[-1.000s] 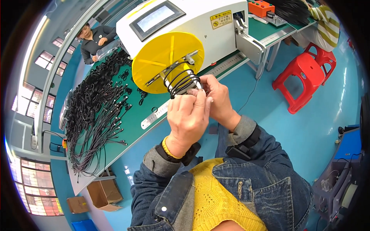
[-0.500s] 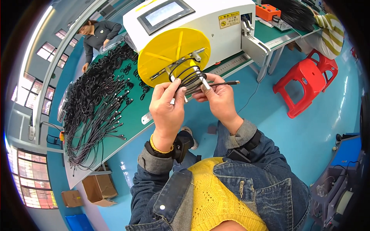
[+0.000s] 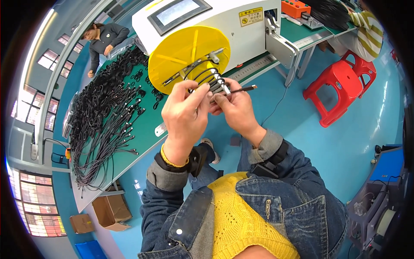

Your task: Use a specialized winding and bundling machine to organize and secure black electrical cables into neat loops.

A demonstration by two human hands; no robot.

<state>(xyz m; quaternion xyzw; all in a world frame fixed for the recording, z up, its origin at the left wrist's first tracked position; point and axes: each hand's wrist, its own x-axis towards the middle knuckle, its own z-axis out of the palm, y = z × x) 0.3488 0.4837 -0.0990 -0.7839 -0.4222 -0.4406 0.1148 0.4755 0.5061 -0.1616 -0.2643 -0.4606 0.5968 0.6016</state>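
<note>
left hand (image 3: 186, 113): fingers pinched on the coiled black cable (image 3: 210, 78), held up just in front of the yellow disc (image 3: 185, 56)
right hand (image 3: 236, 108): fingers closed on the same coil; cable end (image 3: 246, 89) sticks out to its right
machine (image 3: 224, 26): white box, screen on top, disc on its front
bench (image 3: 138, 129): green top, heaped with black cables (image 3: 103, 112)
boxes: cardboard box (image 3: 110, 211) on floor under bench, contents can't tell
stool (image 3: 340, 86): red, right of bench
</note>
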